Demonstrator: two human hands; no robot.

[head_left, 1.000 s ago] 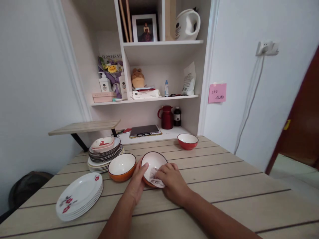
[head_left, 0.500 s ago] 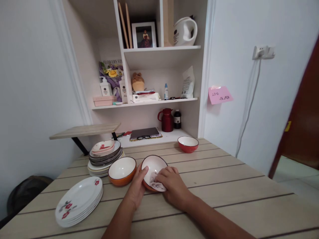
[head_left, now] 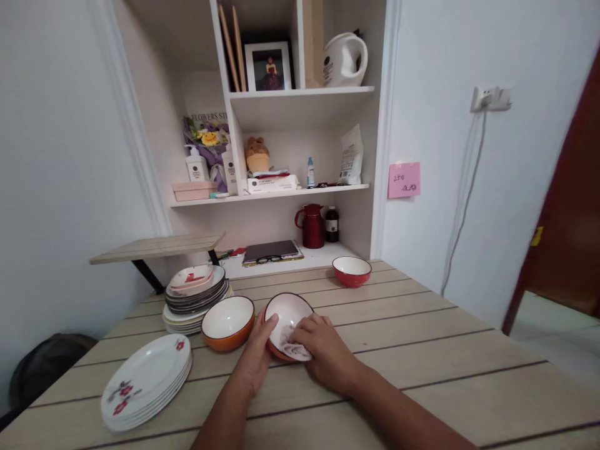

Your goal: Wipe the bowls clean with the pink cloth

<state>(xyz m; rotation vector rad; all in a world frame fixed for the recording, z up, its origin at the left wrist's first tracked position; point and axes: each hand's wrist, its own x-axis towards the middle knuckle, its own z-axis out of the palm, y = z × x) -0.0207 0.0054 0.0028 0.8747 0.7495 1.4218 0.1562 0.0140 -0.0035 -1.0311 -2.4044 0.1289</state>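
Observation:
A white-lined bowl with a dark rim and orange outside (head_left: 287,310) is tilted toward me above the table's near middle. My left hand (head_left: 257,353) grips its left side, with the thumb over the rim. In my right hand (head_left: 323,347) is a bunched pale cloth (head_left: 296,351), pressed against the inside of the bowl near its lower right rim. Just left of my left hand sits a second orange bowl (head_left: 228,322), upright. Farther back on the right stands a red bowl (head_left: 352,272).
White flowered plates (head_left: 145,378) are stacked at the front left of the wooden table (head_left: 422,362). Behind them rises a mixed pile of plates and dishes (head_left: 194,300), beside a small raised shelf (head_left: 159,247). A laptop (head_left: 272,250) and a red jug (head_left: 312,226) occupy the back ledge.
The view has shifted slightly. Both hands keep nearly the same hold on the bowl and cloth. On the wall, the pink note has swung to hang flatter.

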